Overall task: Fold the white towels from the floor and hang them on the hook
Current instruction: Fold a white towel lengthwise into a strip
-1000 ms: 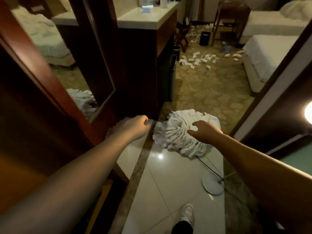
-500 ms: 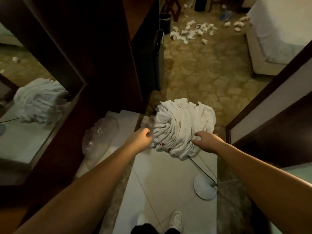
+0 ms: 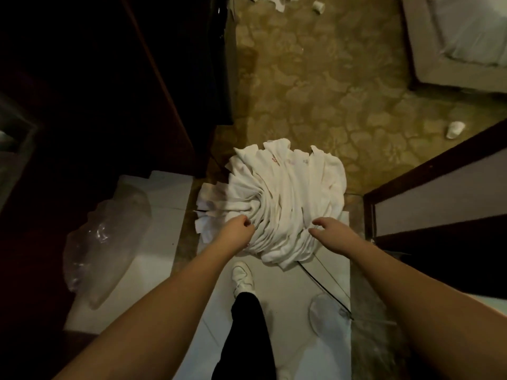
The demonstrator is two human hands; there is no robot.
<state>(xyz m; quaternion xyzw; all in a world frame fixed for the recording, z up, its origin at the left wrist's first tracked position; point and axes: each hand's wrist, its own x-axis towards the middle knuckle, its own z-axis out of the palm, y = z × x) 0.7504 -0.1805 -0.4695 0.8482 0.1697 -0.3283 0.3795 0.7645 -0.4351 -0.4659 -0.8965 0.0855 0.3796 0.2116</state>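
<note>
- white towels [image 3: 288, 198] lay in one bunched heap on the floor, their folds swirling toward the middle, straddling the edge where pale glossy tiles [image 3: 274, 297] met the patterned tan carpet [image 3: 315, 91].
- small red marks showed on the cloth near the far side of the heap; too small to read.
- left hand [image 3: 237, 231] sat at the near left edge of the heap, fingers curled in against the cloth; whether they actually pinched a fold could not be told.
- right hand [image 3: 327, 230] hovered over the near right edge, fingers loosely spread and apart, holding nothing, fingertips at or just above the fabric.
- thin flat strips of white cloth [image 3: 208, 215] stuck out from under the heap's left side.
- a black cord [image 3: 323, 287] ran out from beneath the heap's near edge toward a round clear disc [image 3: 326, 314] on the tiles.
- a white shoe [image 3: 242, 278] and a black trouser leg [image 3: 247, 333] stood on the tiles just near of the heap, between the two forearms.
- a crumpled clear plastic bag [image 3: 107, 248] lay on the tiles well to the left, beside dark wooden furniture [image 3: 109, 91].
- a dark door frame [image 3: 439, 182] stood to the right.
- a white paper cup [image 3: 455, 129] lay on the carpet farther off, with more white scraps [image 3: 274, 1] at the top edge and a bed's corner [image 3: 452, 50] at upper right.
</note>
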